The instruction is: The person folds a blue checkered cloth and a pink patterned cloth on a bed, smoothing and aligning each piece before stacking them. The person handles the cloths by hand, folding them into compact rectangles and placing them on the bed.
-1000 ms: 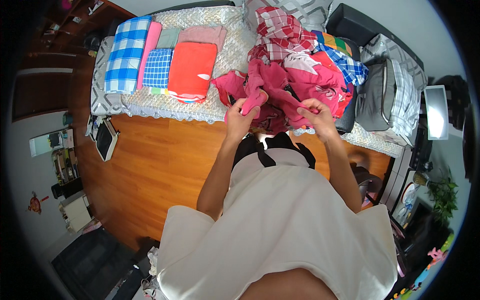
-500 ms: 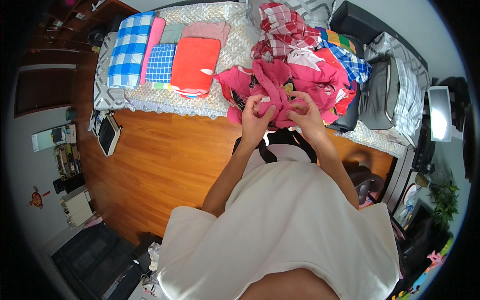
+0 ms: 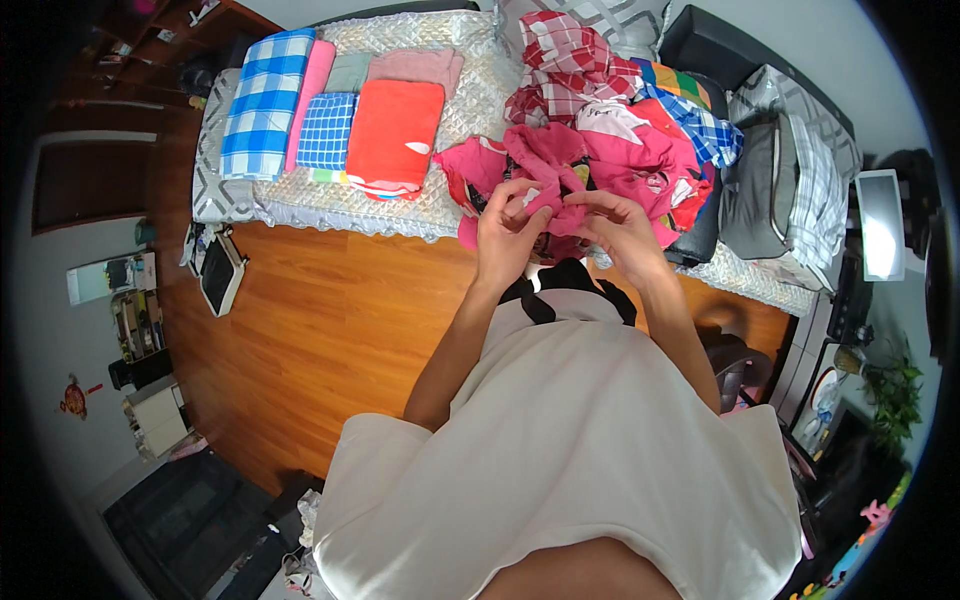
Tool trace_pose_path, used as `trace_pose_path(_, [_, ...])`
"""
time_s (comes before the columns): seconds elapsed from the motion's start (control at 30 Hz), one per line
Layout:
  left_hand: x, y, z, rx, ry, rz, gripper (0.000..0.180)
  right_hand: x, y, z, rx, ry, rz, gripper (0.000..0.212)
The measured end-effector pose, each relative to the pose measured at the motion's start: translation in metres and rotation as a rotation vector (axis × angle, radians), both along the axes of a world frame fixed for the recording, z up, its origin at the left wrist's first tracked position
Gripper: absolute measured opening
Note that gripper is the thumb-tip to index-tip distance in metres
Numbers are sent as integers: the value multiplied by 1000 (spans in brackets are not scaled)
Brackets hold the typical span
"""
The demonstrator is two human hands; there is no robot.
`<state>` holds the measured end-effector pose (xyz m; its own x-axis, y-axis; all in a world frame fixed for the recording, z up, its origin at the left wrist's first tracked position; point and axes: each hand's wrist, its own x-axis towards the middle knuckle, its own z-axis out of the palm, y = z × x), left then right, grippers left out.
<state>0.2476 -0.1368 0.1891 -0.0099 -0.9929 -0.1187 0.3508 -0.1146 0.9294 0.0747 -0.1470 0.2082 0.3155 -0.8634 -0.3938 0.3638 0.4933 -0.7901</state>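
Observation:
A crumpled pink garment (image 3: 545,160) with dark printed patches lies bunched at the sofa's front edge, right before my body. My left hand (image 3: 510,222) pinches a fold of it between thumb and fingers. Close beside, my right hand (image 3: 618,232) grips another fold, its thumb and fingertips pressed together on the cloth. Behind and to the right, a loose heap holds more pink cloth (image 3: 650,165), a red-and-white checked cloth (image 3: 570,65) and a blue checked cloth (image 3: 710,132). The garment's exact kind is hard to make out in its folds.
Folded on the quilted sofa cover (image 3: 480,90) at left are a blue-and-white checked cloth (image 3: 268,105), a red cloth (image 3: 395,130) and a smaller blue checked one (image 3: 326,130). A grey cushion (image 3: 755,190) stands at right. Wooden floor (image 3: 340,300) stretches below the sofa.
My hands have drawn slightly closer together on the pink garment. The right hand's fingers have shifted inward, and the cloth between the hands is bunched differently.

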Motion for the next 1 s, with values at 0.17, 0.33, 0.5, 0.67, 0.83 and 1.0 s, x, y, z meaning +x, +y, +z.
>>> trace_pose_path(0.17, [14,2,1,-116,-214,-148,20,6,3,15,-182,219,83,21])
trace_pose_path(0.33, [17,5,16,-169,-365,-146,18,16,6,25,-266,312,85,15])
trace_pose_path(0.5, [17,23,33,-122,-157,-189,19,27,19,20,-381,449,-9,12])
trace_pose_path(0.67, [39,48,28,-162,-501,-202,19,37,47,16,-468,421,55,9])
trace_pose_path(0.83, [56,67,50,-374,-565,-269,27,25,31,-8,-699,818,215,23])
trace_pose_path(1.0, [70,71,64,-350,-443,-367,31,43,-43,-160,-771,1337,912,20])
